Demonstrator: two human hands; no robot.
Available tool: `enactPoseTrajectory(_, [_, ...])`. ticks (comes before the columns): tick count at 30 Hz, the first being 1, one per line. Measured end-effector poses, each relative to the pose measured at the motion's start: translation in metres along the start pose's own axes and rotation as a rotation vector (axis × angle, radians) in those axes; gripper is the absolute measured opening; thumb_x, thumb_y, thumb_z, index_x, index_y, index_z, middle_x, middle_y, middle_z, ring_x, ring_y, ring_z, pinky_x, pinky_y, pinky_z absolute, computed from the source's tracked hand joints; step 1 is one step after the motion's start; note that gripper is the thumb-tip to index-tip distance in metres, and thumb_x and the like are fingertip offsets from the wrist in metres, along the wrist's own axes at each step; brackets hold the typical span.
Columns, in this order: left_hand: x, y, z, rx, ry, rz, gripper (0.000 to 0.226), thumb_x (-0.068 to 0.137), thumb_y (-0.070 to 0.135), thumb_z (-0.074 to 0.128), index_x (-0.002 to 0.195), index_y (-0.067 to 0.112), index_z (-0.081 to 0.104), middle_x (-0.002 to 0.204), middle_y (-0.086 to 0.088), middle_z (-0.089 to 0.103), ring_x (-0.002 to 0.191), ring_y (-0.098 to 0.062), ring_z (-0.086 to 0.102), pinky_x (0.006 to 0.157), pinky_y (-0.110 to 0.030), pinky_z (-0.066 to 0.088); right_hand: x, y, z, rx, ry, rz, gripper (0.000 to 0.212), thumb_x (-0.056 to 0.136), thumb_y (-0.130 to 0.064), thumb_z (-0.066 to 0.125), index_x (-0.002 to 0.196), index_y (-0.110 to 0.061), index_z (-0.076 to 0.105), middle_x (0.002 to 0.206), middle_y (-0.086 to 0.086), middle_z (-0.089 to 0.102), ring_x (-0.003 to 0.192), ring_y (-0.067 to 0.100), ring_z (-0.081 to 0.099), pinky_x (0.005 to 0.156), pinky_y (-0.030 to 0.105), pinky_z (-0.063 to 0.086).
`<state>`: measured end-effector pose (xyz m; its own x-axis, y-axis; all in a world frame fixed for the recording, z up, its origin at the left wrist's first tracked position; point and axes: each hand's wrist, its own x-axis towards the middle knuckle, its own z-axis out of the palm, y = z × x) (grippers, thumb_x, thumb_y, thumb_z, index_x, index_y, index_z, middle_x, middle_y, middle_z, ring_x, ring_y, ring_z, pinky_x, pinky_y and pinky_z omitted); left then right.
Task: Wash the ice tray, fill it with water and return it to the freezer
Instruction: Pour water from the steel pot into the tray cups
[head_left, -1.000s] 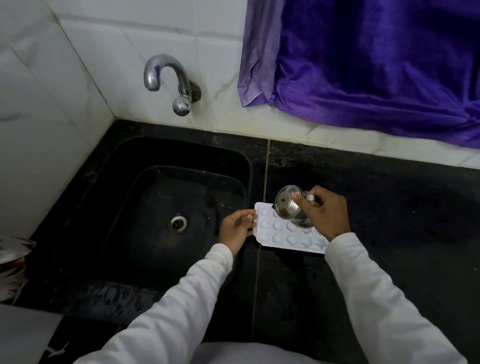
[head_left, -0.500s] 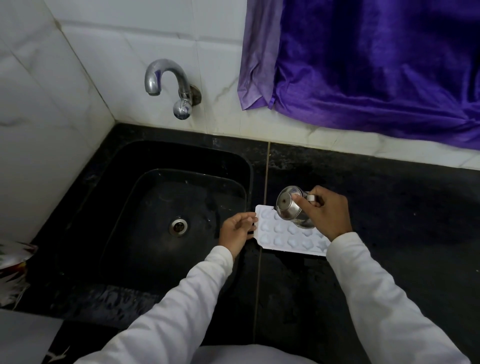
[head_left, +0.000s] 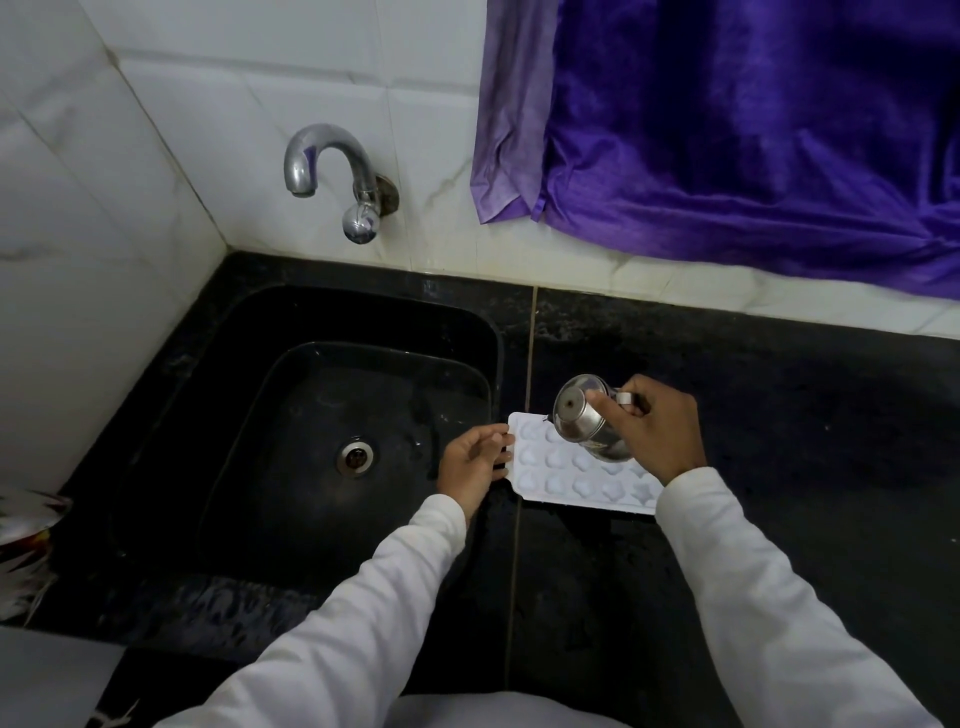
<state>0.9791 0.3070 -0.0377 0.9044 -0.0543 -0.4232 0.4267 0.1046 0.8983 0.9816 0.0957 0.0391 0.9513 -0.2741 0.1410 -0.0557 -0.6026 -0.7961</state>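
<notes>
A white ice tray (head_left: 558, 480) with heart-shaped cells lies flat on the black counter (head_left: 779, 467), just right of the sink. My left hand (head_left: 475, 460) rests at the tray's left end with its fingertips on the edge. My right hand (head_left: 657, 428) grips a small steel cup (head_left: 582, 421) by its handle. The cup is tipped over the tray's middle, its base towards the camera. Its mouth and any water are hidden.
A black sink (head_left: 363, 395) with a round drain (head_left: 356, 456) sits left of the tray. A steel tap (head_left: 332, 176) juts from the white tiled wall. A purple curtain (head_left: 727, 130) hangs at the back right. A patterned object (head_left: 23, 535) shows at the left edge.
The view has shifted slightly. My right hand still holds the tipped cup over the tray and my left hand stays at the tray's left end.
</notes>
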Motion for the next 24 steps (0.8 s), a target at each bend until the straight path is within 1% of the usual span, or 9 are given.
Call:
enactPoseTrajectory(2, [0.000,0.001,0.002,-0.035,0.013,0.005,0.020,0.103,0.012,0.048,0.112,0.012,0.066,0.109,-0.012,0.072,0.094,-0.020,0.068,0.074,-0.023,0.058,-0.002,0.003,-0.002,0.035,0.008,0.047,0.041,0.079,-0.033,0.079,0.061,-0.007,0.053,0.055,0.002,0.050,0.053,0.011,0.043,0.056,0.025,0.040])
enactPoseTrajectory(4, [0.000,0.000,0.004,-0.043,0.019,-0.003,0.020,0.104,0.014,0.047,0.113,0.012,0.065,0.109,-0.011,0.072,0.095,-0.022,0.068,0.078,-0.026,0.059,-0.005,0.006,-0.004,0.073,0.023,0.101,0.041,0.080,-0.033,0.079,0.063,-0.006,0.053,0.057,0.001,0.051,0.054,0.009,0.044,0.057,0.024,0.041])
enactPoseTrajectory(9, [0.000,-0.004,0.009,-0.004,0.048,0.032,0.019,0.103,0.011,0.049,0.109,0.013,0.067,0.107,-0.010,0.072,0.095,-0.025,0.068,0.085,-0.035,0.059,-0.013,0.015,-0.011,0.122,0.054,0.183,0.040,0.081,-0.033,0.078,0.062,-0.009,0.052,0.059,0.003,0.054,0.056,0.009,0.047,0.060,0.029,0.045])
enactPoseTrajectory(11, [0.001,-0.005,0.011,0.025,0.094,0.043,0.020,0.100,0.008,0.052,0.102,0.019,0.069,0.104,-0.007,0.073,0.096,-0.025,0.071,0.084,-0.035,0.060,-0.015,0.018,-0.014,0.115,0.069,0.179,0.040,0.080,-0.033,0.078,0.061,-0.009,0.051,0.058,0.001,0.051,0.055,0.009,0.044,0.060,0.029,0.044])
enactPoseTrajectory(14, [0.003,-0.008,0.010,0.149,0.218,0.088,0.020,0.096,0.007,0.059,0.095,0.021,0.073,0.096,0.003,0.075,0.092,-0.017,0.072,0.086,-0.040,0.060,-0.016,0.020,-0.017,0.097,0.079,0.161,0.041,0.080,-0.033,0.078,0.061,-0.008,0.051,0.055,0.001,0.048,0.054,0.009,0.041,0.057,0.028,0.042])
enactPoseTrajectory(16, [0.005,-0.009,0.008,0.239,0.266,0.112,0.018,0.094,0.006,0.061,0.097,0.018,0.074,0.094,0.005,0.074,0.093,-0.015,0.071,0.090,-0.038,0.058,-0.016,0.022,-0.019,0.087,0.088,0.139,0.043,0.080,-0.032,0.079,0.061,-0.007,0.050,0.053,0.001,0.045,0.051,0.007,0.038,0.054,0.023,0.039])
enactPoseTrajectory(19, [0.006,-0.010,0.008,0.289,0.226,0.061,0.019,0.095,0.008,0.060,0.100,0.020,0.073,0.097,0.003,0.074,0.099,-0.018,0.070,0.096,-0.033,0.054,-0.015,0.023,-0.019,0.077,0.082,0.108,0.044,0.079,-0.030,0.080,0.061,-0.004,0.049,0.051,-0.002,0.041,0.048,0.005,0.035,0.049,0.015,0.035])
enactPoseTrajectory(21, [0.008,-0.012,0.009,0.207,0.185,0.000,0.020,0.096,0.008,0.057,0.103,0.022,0.071,0.100,0.000,0.075,0.098,-0.018,0.072,0.097,-0.039,0.055,-0.014,0.025,-0.018,0.077,0.069,0.097,0.043,0.079,-0.029,0.080,0.062,-0.003,0.050,0.051,-0.002,0.040,0.048,0.006,0.036,0.049,0.013,0.034])
enactPoseTrajectory(24, [0.008,-0.012,0.010,0.055,0.165,-0.062,0.024,0.101,0.007,0.050,0.120,0.004,0.065,0.109,-0.012,0.073,0.101,-0.024,0.071,0.095,-0.041,0.056,-0.012,0.027,-0.017,0.042,0.050,0.081,0.042,0.078,-0.030,0.080,0.063,-0.004,0.052,0.051,-0.004,0.041,0.047,0.006,0.037,0.050,0.014,0.035])
